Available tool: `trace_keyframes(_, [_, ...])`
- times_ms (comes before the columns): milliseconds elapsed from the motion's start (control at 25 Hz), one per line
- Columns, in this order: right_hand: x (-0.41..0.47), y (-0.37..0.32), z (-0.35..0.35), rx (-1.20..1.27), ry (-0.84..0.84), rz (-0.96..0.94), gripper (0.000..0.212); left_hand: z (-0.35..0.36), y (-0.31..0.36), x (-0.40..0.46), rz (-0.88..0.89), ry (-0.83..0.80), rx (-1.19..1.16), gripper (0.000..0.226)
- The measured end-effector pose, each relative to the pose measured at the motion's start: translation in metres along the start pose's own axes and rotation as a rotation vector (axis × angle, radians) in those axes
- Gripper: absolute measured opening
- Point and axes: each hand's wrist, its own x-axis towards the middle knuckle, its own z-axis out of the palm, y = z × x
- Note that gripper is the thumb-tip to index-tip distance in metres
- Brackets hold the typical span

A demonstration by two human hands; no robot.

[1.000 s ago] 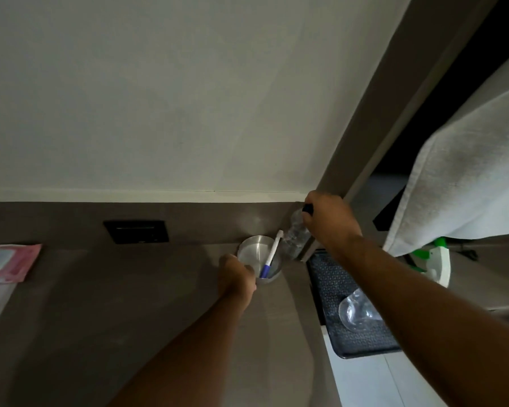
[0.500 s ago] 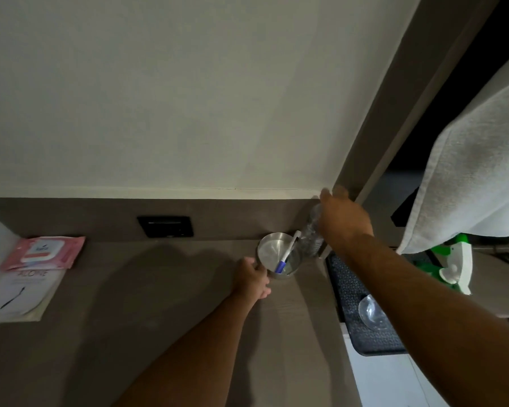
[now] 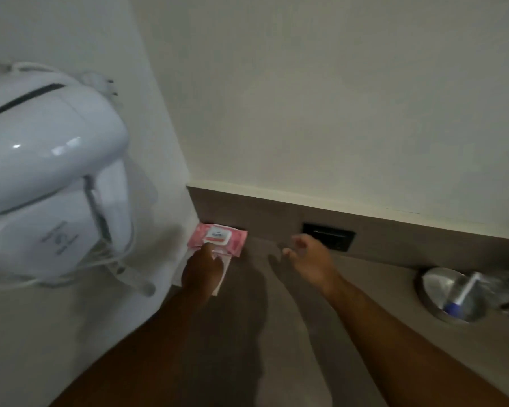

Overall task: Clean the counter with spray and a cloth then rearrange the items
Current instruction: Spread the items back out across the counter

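A pink wipes pack (image 3: 218,237) lies in the counter's far left corner, partly on top of a white paper sheet (image 3: 222,273). My left hand (image 3: 202,270) lies over the pack's near edge and the sheet, fingertips touching the pack; a grip is not visible. My right hand (image 3: 309,257) hovers open over the brown counter (image 3: 276,333), fingers spread, a little right of the pack. At the far right stands a steel cup (image 3: 432,292) with a blue-and-white toothbrush (image 3: 460,296) in it, and a blurred clear bottle (image 3: 506,284) beside it.
A white wall-mounted hair dryer (image 3: 50,154) with its cord juts out on the left wall, close to my left arm. A black socket plate (image 3: 328,237) sits in the brown backsplash behind my right hand.
My view has swung left. My left hand left the steel cup and reached the pink pack. My right hand let go of the bottle and moved left, open.
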Motion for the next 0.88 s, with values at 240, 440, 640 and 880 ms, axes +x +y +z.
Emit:
trace_keyframes(240, [0.077, -0.025, 0.119, 0.526, -0.166, 0.39, 0.038, 0.015, -0.036, 0.062, 0.147, -0.011, -0.022, 0.047])
trace_keyframes(440, [0.097, -0.02, 0.134, 0.692, -0.06, 0.45, 0.027, 0.037, -0.027, 0.067, 0.187, -0.037, -0.08, 0.045])
trace_keyframes(640, [0.069, 0.039, 0.062, 0.615, 0.153, 0.528, 0.014, 0.066, 0.031, 0.012, 0.456, -0.027, 0.092, 0.043])
trace_keyframes(880, [0.038, 0.132, -0.05, 0.417, 0.315, 0.541, 0.022, 0.141, 0.112, -0.055, 0.67, -0.297, 0.271, 0.059])
